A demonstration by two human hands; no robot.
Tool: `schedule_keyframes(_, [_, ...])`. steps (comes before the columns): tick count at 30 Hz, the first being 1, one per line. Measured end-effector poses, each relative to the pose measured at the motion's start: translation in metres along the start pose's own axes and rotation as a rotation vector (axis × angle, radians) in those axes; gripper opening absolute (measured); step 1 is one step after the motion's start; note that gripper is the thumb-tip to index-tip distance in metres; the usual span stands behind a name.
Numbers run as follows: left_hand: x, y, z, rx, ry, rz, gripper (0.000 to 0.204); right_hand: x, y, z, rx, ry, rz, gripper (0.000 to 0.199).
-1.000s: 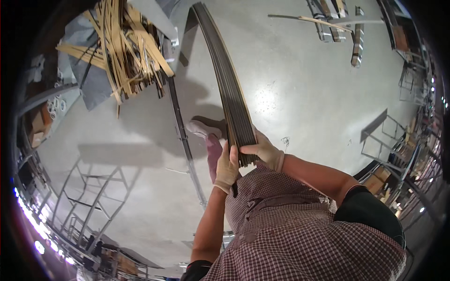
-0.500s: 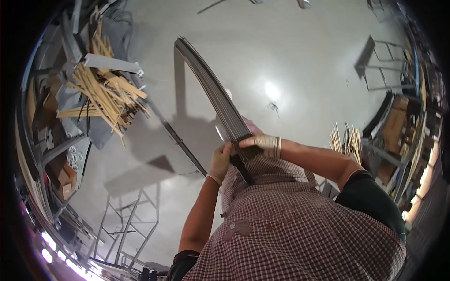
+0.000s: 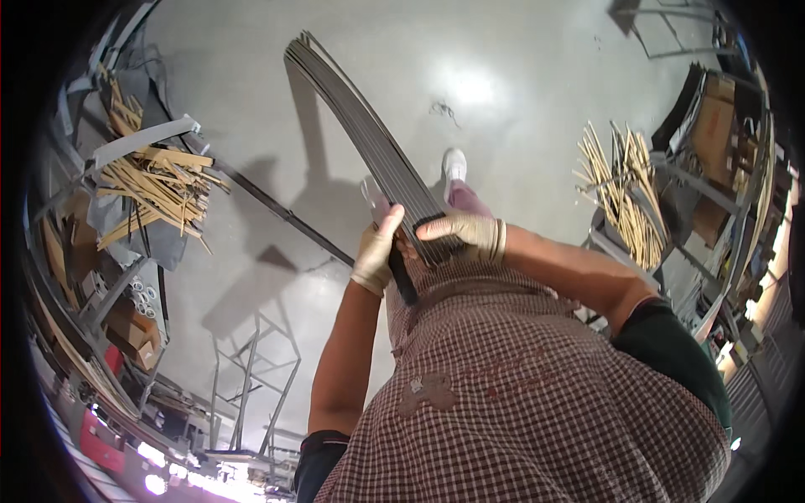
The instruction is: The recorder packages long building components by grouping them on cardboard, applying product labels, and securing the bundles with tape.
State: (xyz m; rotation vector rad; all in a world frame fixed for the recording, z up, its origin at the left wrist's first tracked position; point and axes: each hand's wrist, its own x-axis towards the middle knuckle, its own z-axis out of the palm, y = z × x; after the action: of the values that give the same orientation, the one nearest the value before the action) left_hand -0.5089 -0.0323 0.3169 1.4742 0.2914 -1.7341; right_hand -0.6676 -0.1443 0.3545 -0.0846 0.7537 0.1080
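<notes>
I carry a bundle of long, thin dark metal strips (image 3: 360,134) that reaches from my waist up and forward over the grey floor. My left hand (image 3: 376,250), in a pale glove, grips the bundle's left side near its lower end. My right hand (image 3: 461,233), also gloved, is laid over the top of the bundle just to the right. The near end of the strips pokes out below my hands against my checked shirt. One white shoe (image 3: 454,162) shows beyond the bundle.
A pile of pale wooden slats (image 3: 159,189) lies on a grey rack at the left. Another heap of slats (image 3: 620,197) stands at the right beside shelves and cartons. A dark bar (image 3: 285,214) lies on the floor; a metal frame (image 3: 251,377) stands lower left.
I have turned: the slat pile at the left slid down and outward, and the right-hand slats and shelves came into view. Both hands kept their hold on the bundle.
</notes>
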Motion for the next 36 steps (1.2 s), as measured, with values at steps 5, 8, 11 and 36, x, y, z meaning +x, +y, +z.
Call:
schedule_keyframes(5, [0.001,-0.006,0.03,-0.058,-0.055,-0.132,0.039,-0.013,0.01,-0.045,0.056,-0.122,-0.015,0.054])
schedule_keyframes(8, [0.001,-0.011,0.044,-0.028,0.01,-0.136,0.039,-0.021,0.011,-0.049,0.074,-0.08,-0.044,0.054])
schedule_keyframes(11, [0.001,-0.009,0.06,0.035,0.044,-0.123,0.042,-0.025,0.01,-0.059,0.076,-0.042,-0.02,0.051])
schedule_keyframes(36, [0.017,-0.012,0.042,0.166,-0.056,-0.146,0.045,-0.031,0.021,-0.047,0.117,0.056,-0.132,0.044])
